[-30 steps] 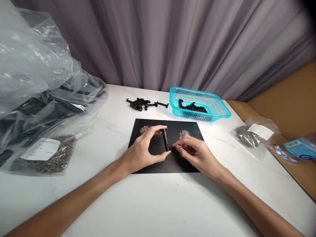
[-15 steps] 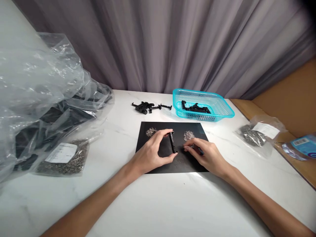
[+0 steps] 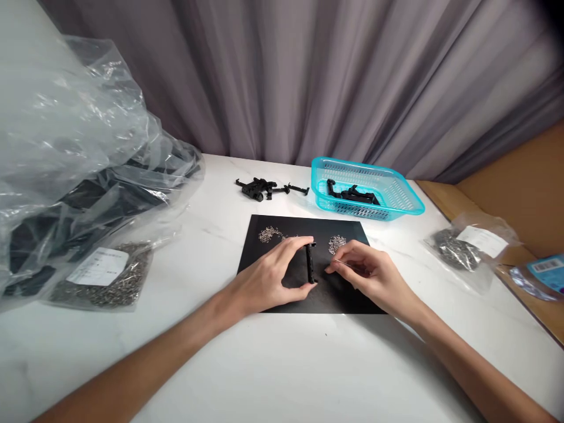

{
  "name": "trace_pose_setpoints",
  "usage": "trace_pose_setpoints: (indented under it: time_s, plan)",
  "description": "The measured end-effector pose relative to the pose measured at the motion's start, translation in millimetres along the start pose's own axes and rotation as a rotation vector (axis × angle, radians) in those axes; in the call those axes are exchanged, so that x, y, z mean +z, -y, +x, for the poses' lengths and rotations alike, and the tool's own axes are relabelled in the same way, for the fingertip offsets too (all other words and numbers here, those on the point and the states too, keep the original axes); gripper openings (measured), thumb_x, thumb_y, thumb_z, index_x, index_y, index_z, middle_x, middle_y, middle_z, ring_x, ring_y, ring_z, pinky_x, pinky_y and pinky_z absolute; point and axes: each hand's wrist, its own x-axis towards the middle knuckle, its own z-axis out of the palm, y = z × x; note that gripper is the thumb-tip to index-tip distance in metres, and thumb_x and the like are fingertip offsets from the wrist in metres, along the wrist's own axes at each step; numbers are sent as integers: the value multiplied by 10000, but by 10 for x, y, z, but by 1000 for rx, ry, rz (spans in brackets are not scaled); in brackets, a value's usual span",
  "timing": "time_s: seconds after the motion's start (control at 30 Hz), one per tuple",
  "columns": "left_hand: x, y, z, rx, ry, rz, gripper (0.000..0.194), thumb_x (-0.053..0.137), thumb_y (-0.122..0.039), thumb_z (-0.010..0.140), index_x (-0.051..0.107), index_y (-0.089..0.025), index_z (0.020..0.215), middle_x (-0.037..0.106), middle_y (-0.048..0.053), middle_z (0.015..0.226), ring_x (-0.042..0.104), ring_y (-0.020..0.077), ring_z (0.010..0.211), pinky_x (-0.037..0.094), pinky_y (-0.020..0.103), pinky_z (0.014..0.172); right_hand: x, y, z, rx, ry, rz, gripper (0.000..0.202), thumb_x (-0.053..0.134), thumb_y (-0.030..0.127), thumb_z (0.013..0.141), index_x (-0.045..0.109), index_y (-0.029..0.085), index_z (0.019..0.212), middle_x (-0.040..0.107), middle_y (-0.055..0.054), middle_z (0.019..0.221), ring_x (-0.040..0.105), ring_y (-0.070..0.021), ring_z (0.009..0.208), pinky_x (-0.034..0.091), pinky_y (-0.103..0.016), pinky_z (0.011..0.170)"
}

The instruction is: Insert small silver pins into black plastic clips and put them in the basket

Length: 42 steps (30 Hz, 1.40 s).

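Note:
My left hand grips a narrow black plastic part by its two ends, between thumb and fingers, over the black mat. To the right of it, my right hand is closed in a pinch around a thin, shiny tool, whose tip is too small to make out. Just beyond the right fingers lies a pile of small metal pieces. A second metal pile is at the mat's back left, with a few pieces spread beside it.
More black parts lie behind the mat. A turquoise basket holds several black parts. Bags of metal pieces rest at left and right. Large clear plastic bags fill the far left; a blue-labelled package is at right.
The black part in my left hand has turned more upright in view and shifted slightly nearer. My right fingers have shifted a little, and the thin tool shows more clearly. The view has tilted slightly.

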Motion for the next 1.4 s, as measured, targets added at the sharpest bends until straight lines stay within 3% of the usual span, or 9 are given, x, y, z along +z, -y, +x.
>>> trace_pose_setpoints:
  time_s: [0.17,0.33,0.47,0.6,0.7,0.8,0.97,1.17,1.4]
  plan:
    - [5,12,-2,0,21,-12,722,734,-261,871,357,-234,1485,582,103,1440,585,262,1353,509,451,1178,64,-57,38,56,-19,130,244,695,430,952,693,193,1013,771,-54,865,496,-82,491,423,-256,498]
    - [-4,9,7,-14,25,-19,718,727,-256,872,361,-227,1489,583,101,1443,594,261,1347,519,438,1172,87,-3,-1,10,74,105,218,645,408,992,708,213,1067,763,-53,946,571,-96,537,480,-277,566]
    - [-20,-2,2,-33,20,-7,720,733,-270,870,366,-225,1488,594,103,1434,606,264,1337,523,437,1169,64,17,-16,-51,72,-43,199,601,376,1023,726,222,1042,685,4,710,549,-117,533,432,-273,536]
    - [-25,2,-10,-46,18,1,734,739,-260,867,363,-234,1496,594,96,1440,610,257,1334,518,423,1173,84,-3,14,-152,53,-84,145,627,324,1012,733,228,986,737,-29,906,635,-149,735,486,-288,667]
    - [-31,9,-6,-55,17,-13,740,752,-277,867,361,-247,1495,596,88,1437,614,251,1330,525,408,1164,122,2,24,-202,-8,-124,131,633,309,1010,733,234,973,728,-28,915,609,-159,768,458,-294,654]
    - [-45,5,8,-89,3,-16,733,767,-302,868,371,-259,1483,608,78,1416,636,245,1296,548,395,1135,138,27,9,-215,-60,-165,120,651,311,1001,756,257,1019,734,-23,911,585,-168,771,450,-308,667]
    - [-50,-6,21,-94,15,-13,713,764,-286,866,384,-263,1468,613,70,1409,643,242,1285,545,383,1137,120,62,-24,-232,-17,-194,192,632,272,1016,762,316,1151,755,-19,1014,614,-192,909,479,-360,843]
    - [-39,6,9,-95,15,-3,720,760,-287,866,377,-250,1475,607,77,1407,636,239,1289,546,384,1136,139,10,-31,-97,-37,-182,160,666,369,989,760,292,1093,660,-29,879,557,-172,751,427,-296,615]
    - [-40,0,1,-34,21,17,724,741,-262,879,352,-257,1490,599,99,1419,615,272,1322,531,446,1156,204,26,-24,-16,-50,-65,232,662,469,973,745,256,932,671,-38,877,528,-185,755,406,-311,629]
